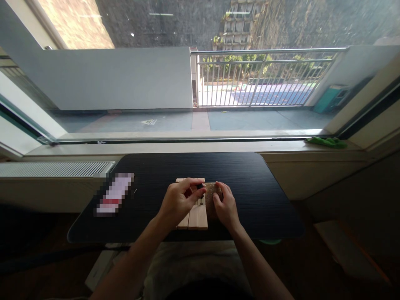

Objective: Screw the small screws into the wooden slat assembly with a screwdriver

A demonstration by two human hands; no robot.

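Note:
A small slatted wooden board (197, 216) lies on the black table (256, 191) in front of me. A brown cork-like block (213, 192) rests at the board's right side. My left hand (178, 201) hovers over the board with thumb and fingers pinched on a small dark object that I cannot make out. My right hand (225, 205) is curled around the brown block, pressing it against the board.
A blurred white and red item (114, 193) lies on the table's left part. A white radiator (53, 168) runs along the left wall. A green cloth (328, 142) sits on the windowsill at right. Beyond the glass is a balcony with a metal railing (259, 77).

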